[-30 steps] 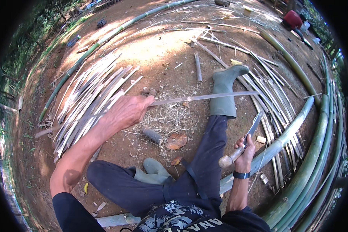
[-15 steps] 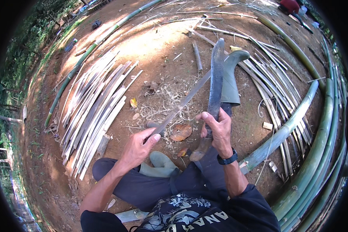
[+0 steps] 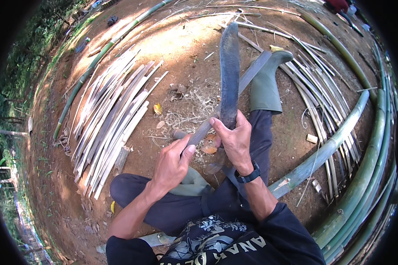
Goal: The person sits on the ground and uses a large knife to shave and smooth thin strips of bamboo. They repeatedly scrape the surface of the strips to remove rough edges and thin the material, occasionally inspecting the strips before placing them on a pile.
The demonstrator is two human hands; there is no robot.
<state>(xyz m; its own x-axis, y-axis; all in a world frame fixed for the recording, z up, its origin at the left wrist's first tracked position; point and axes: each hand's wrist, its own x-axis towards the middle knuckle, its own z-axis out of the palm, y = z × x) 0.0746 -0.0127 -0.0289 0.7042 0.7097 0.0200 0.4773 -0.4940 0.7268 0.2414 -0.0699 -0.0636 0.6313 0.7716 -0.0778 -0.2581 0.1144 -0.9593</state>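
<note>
My right hand (image 3: 235,143) is wrapped around the handle of a machete (image 3: 229,70), whose dark, broad blade points away from me with its tip up. In my left hand (image 3: 170,162) is the near end of a long greyish bamboo strip (image 3: 252,73), pinched between thumb and fingers. The strip slants to the far right and passes behind the blade, so part of it is hidden. My right thumb lies against or very near the strip. The far end of the strip overlaps the rubber boot (image 3: 266,90) on my outstretched right leg.
Split bamboo strips lie in a pile (image 3: 112,119) on the left and another pile (image 3: 327,115) on the right. A cut bamboo pole (image 3: 327,152) and several long green poles (image 3: 362,190) border my right. Curly shavings (image 3: 194,108) cover the dirt ahead. A person (image 3: 334,6) is far right.
The machete has moved left and now crosses in front of the strip close to my left hand. My right thumb has come to the strip. My left hand has shifted slightly right.
</note>
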